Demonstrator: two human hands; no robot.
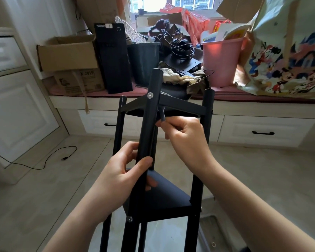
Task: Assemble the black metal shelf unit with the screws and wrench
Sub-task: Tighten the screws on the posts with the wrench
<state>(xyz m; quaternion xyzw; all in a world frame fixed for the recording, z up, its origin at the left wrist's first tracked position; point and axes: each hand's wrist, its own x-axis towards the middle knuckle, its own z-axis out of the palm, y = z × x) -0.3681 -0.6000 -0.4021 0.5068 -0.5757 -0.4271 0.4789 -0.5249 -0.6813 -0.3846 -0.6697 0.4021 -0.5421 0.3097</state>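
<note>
The tiled floor (253,179) lies beneath both hands, and a thin black cable (42,160) curls over it well to the left of the gripped post. Beyond the grip runs a window bench (262,100) with a pink cover. On it, left of the grip, stand cardboard boxes (69,64), a black computer tower (113,59) and a dark bin (144,62); to the right stand a pink bucket (222,60) and a cartoon-print bag (287,57).

Pink bucket (222,57) near computer tower (113,59)
</note>
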